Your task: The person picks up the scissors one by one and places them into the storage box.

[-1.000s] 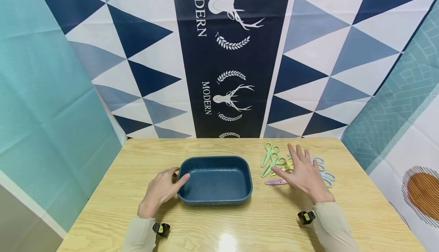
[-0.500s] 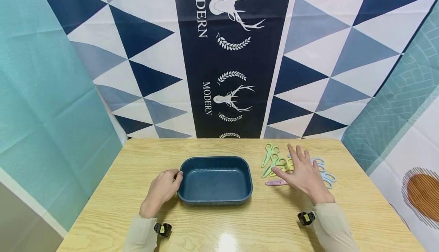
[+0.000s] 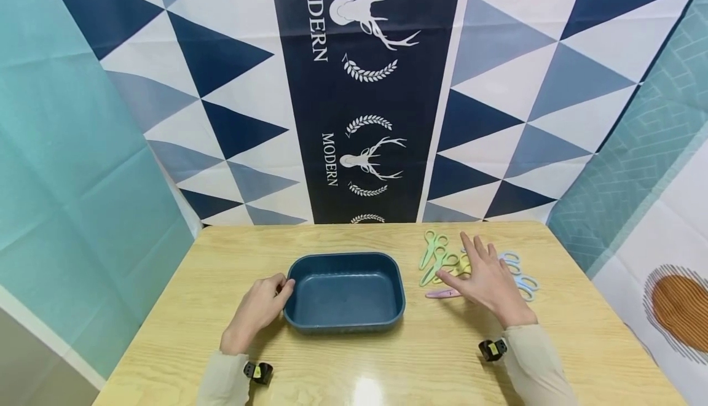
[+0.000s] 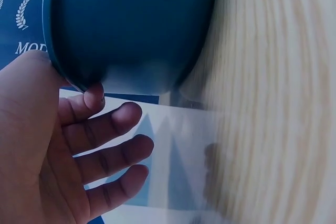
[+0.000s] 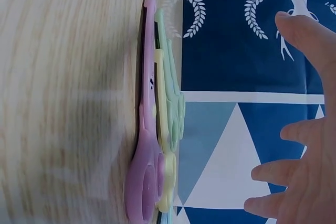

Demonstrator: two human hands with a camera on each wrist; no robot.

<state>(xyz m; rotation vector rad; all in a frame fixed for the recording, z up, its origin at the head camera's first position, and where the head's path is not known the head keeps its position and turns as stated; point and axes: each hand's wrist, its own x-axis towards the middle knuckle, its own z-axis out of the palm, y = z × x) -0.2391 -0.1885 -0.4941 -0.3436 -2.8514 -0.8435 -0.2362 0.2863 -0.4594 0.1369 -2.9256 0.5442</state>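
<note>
An empty dark blue rectangular bin (image 3: 345, 327) stands on the wooden table in the head view. At its left end, my left hand (image 3: 257, 308) pinches the rim between thumb and index finger; the other fingers hang below, off the wall, in the left wrist view. Spread and holding nothing, my right hand (image 3: 492, 286) hovers above a cluster of children's scissors. Among these are green scissors (image 3: 439, 268), yellow scissors (image 3: 464, 265), blue scissors (image 3: 525, 283) and purple scissors (image 5: 146, 166), lying flat and partly hidden by the hand.
The wooden table (image 3: 310, 369) ends at a patterned cloth backdrop (image 3: 254, 86) along its far side. Teal cloth (image 3: 83, 166) hangs at the left. Each wrist wears a small black camera (image 3: 492, 351).
The left thumb has moved from over the bin's inside onto its left rim. The right hand holds its place above the scissors. The head view shifts slightly.
</note>
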